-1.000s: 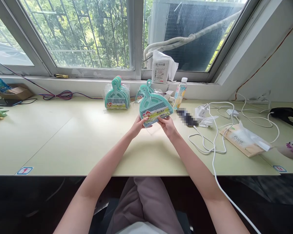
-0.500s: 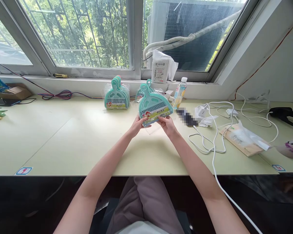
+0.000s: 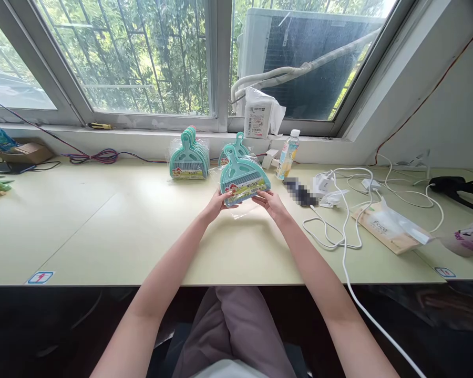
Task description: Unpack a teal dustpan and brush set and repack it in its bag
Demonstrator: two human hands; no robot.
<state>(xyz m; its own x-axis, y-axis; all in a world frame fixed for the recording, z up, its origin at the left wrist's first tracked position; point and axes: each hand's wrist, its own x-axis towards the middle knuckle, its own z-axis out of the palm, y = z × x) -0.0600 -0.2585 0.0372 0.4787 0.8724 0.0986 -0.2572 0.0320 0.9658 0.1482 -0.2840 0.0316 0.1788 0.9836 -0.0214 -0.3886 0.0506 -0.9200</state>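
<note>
Both hands hold a teal mini dustpan-and-brush set (image 3: 242,176) in clear plastic wrap, upright over the middle of the pale desk (image 3: 102,231). My left hand (image 3: 216,202) pinches its lower left corner. My right hand (image 3: 271,202) grips the lower right corner by the label. Behind it another wrapped set (image 3: 236,148) leans, partly hidden. A stack of several more sets (image 3: 189,156) stands to the left by the windowsill.
A drink bottle (image 3: 287,154), a white package (image 3: 260,113) on the sill, white chargers and tangled cables (image 3: 350,210), a tissue pack (image 3: 392,228), a black object (image 3: 457,185) and a cup (image 3: 471,241) crowd the right. Coloured wires (image 3: 98,155) and a cardboard box (image 3: 23,153) lie at left.
The dustpan set has dropped slightly toward the desk and moved a little left with both hands still on it. The view has tilted a bit.
</note>
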